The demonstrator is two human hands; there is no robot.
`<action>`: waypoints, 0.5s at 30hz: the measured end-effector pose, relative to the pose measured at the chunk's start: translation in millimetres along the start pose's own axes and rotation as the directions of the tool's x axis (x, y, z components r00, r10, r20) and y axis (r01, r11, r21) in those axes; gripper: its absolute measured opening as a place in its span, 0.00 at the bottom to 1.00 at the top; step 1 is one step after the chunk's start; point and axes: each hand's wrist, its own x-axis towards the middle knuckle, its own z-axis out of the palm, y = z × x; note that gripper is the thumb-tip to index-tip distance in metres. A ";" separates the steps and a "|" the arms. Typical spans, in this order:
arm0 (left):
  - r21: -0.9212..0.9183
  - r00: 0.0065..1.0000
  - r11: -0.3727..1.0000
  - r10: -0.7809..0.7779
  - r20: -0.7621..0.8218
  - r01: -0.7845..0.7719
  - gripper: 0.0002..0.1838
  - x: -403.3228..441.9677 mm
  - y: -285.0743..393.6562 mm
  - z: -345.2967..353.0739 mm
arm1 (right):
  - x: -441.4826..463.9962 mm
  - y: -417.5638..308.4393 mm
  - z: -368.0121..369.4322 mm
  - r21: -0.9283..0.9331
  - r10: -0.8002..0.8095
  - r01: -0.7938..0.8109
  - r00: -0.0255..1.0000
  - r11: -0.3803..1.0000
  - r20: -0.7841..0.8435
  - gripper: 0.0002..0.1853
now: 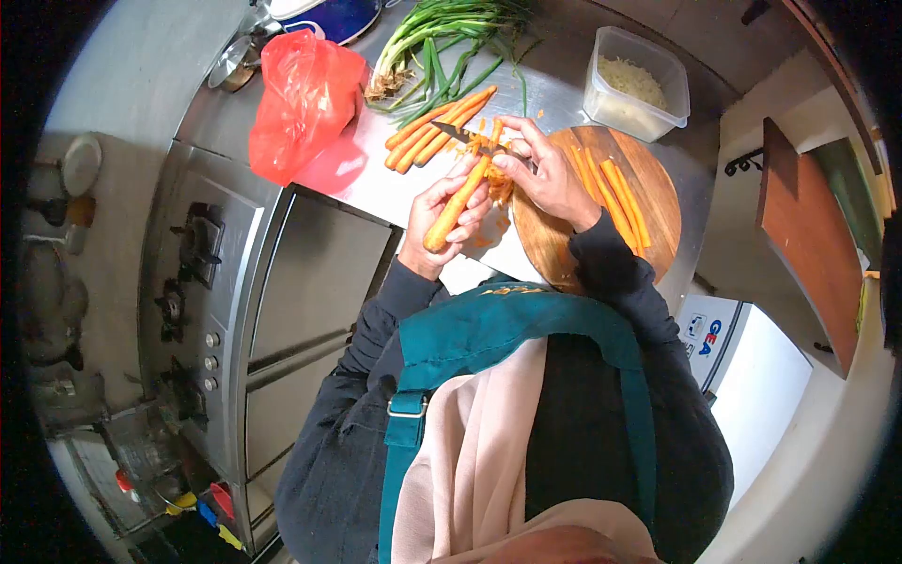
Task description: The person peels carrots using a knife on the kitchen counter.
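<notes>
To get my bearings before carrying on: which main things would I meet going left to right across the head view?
Stove, red bag, left hand holding a carrot, right hand, plastic tub, white appliance.

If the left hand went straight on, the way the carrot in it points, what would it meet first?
Probably the peeling knife in the right hand: the carrot in the left hand has its thin end towards it. Depth is unclear here.
</notes>
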 end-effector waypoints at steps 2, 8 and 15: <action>0.012 1.000 1.000 -0.009 0.024 0.009 0.23 1.0 0.4 0.6 | 2.1 -2.6 -4.7 -0.113 -0.027 0.030 0.999 0.993 0.023 0.22; 0.023 0.996 0.999 -0.025 0.090 0.023 0.26 -2.2 0.0 5.5 | 6.2 4.6 -5.9 0.073 0.016 -0.017 1.000 0.997 0.004 0.17; 0.034 0.995 0.999 -0.033 0.090 0.030 0.27 -3.7 5.6 5.7 | 7.1 -0.2 -3.5 0.092 0.021 -0.023 0.999 0.995 0.029 0.14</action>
